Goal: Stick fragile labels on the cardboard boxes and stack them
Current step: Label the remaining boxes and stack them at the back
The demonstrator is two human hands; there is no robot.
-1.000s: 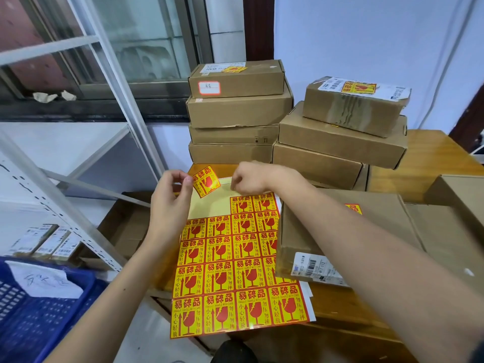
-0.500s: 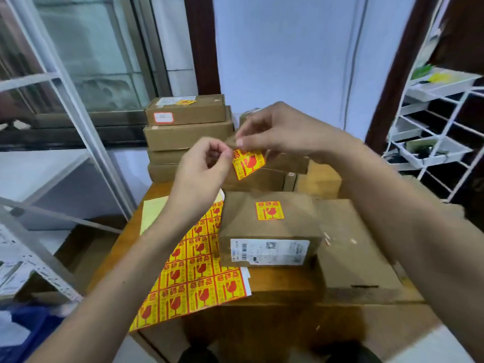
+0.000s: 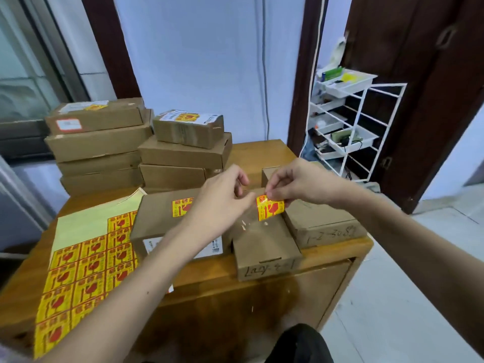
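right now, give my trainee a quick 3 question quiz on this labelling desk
1. True or false: the right hand pinches a loose yellow-and-red fragile label.
2. What does the flat brown cardboard box beside the yellow sticker sheet already carry on top?
3. Below the loose label lies: A) a stickerless box B) the sheet C) the white wire rack

Key: 1 true; 2 a fragile label; 3 A

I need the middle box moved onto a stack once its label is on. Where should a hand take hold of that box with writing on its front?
Probably by its two long sides, from above. The box lies flat, low and narrow, its front end overhanging the table. Its neighbours sit close on either side, so lifting that free front end first may help.
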